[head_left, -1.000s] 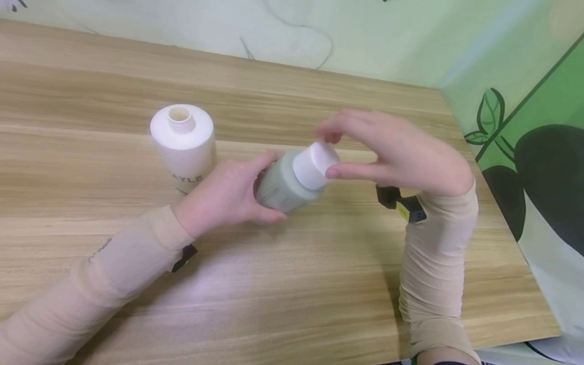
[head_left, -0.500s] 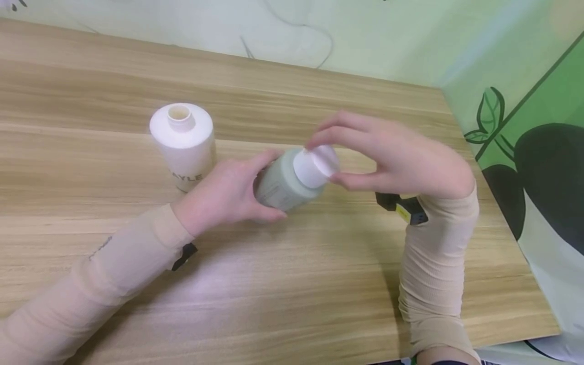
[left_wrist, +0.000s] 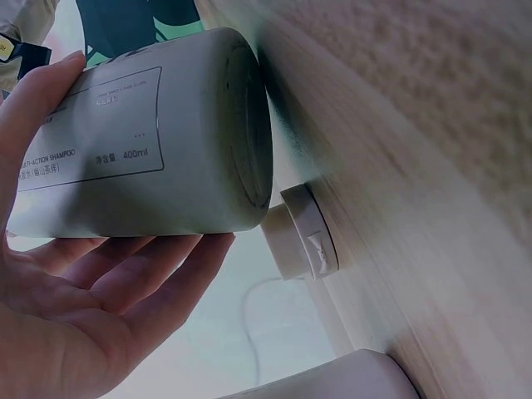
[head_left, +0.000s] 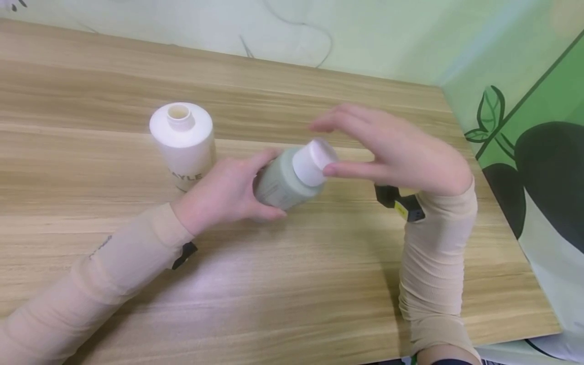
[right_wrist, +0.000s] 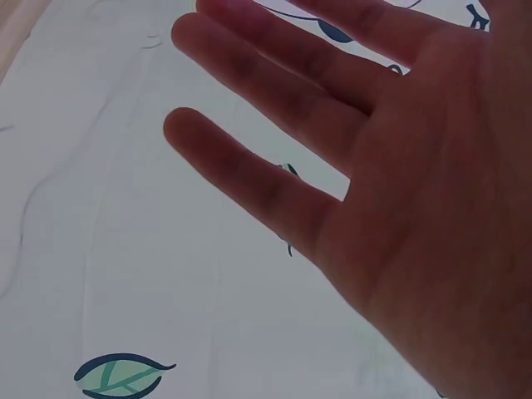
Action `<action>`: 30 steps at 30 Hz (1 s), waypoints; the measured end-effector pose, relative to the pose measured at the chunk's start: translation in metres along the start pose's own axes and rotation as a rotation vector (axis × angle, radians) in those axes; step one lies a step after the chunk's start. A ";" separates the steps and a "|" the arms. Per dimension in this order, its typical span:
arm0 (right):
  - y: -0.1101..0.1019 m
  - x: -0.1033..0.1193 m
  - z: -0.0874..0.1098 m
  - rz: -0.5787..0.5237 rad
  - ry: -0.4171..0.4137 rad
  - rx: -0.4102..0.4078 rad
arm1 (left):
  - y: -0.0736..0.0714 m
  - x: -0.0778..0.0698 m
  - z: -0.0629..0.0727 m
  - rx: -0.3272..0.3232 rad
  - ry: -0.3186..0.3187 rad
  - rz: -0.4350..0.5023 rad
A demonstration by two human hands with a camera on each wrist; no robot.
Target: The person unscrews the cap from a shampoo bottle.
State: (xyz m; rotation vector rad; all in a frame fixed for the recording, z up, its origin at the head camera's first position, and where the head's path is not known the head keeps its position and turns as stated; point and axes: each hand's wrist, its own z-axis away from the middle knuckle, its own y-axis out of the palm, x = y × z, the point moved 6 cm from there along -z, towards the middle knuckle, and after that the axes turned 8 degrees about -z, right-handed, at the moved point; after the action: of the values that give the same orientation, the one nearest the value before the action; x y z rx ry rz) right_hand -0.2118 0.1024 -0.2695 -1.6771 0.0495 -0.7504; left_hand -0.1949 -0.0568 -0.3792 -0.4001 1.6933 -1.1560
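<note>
My left hand (head_left: pixel 228 190) grips a pale green shampoo bottle (head_left: pixel 285 182), held tilted over the table with its white cap (head_left: pixel 310 165) toward the right. In the left wrist view, printed label text faces the camera on the shampoo bottle (left_wrist: pixel 125 141), and the fingers curve under it. My right hand (head_left: pixel 392 147) is at the cap: the thumb tip lies along its edge while the other fingers reach above it, lifted off. Straight, spread fingers (right_wrist: pixel 258 179) show in the right wrist view, where the cap is out of sight.
A white bottle (head_left: pixel 182 137) with an uncapped neck stands upright left of my left hand. A small pale cap-like piece (left_wrist: pixel 303 237) is on the wooden table (head_left: pixel 292 304) in the left wrist view. A painted wall (head_left: pixel 388 40) borders the table's back.
The right fingers come down onto the cap half a second ago and are now raised off it again, with the cap slightly turned. The left hand and white bottle stay put.
</note>
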 end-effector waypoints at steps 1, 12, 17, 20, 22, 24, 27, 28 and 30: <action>0.000 0.000 0.000 0.004 0.005 0.000 | 0.000 0.000 0.000 0.001 0.001 0.000; 0.002 0.002 0.003 0.003 -0.025 0.022 | 0.000 -0.001 0.001 0.022 -0.008 0.018; 0.002 0.006 0.004 -0.028 -0.092 0.038 | -0.001 -0.001 0.001 0.020 -0.006 0.008; 0.002 0.008 0.004 -0.032 -0.120 0.033 | -0.001 0.000 0.002 0.016 -0.007 0.009; 0.001 0.008 0.004 -0.030 -0.109 0.030 | -0.001 0.000 0.002 0.009 -0.006 0.010; 0.001 0.007 0.003 -0.034 -0.074 0.031 | -0.001 0.000 0.002 0.000 -0.002 0.012; 0.000 0.003 0.003 -0.034 -0.009 0.034 | -0.001 0.000 0.002 -0.006 -0.002 0.010; 0.000 0.002 0.003 -0.032 0.009 0.037 | -0.001 0.000 0.002 -0.006 -0.002 0.009; 0.000 0.000 0.003 -0.021 0.032 0.039 | -0.001 0.000 0.002 -0.005 -0.003 0.012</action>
State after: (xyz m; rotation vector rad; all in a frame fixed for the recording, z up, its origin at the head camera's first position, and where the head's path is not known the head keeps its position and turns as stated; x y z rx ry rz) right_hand -0.2102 0.1052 -0.2696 -1.6306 0.0394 -0.7896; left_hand -0.1931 -0.0583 -0.3789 -0.3937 1.6940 -1.1421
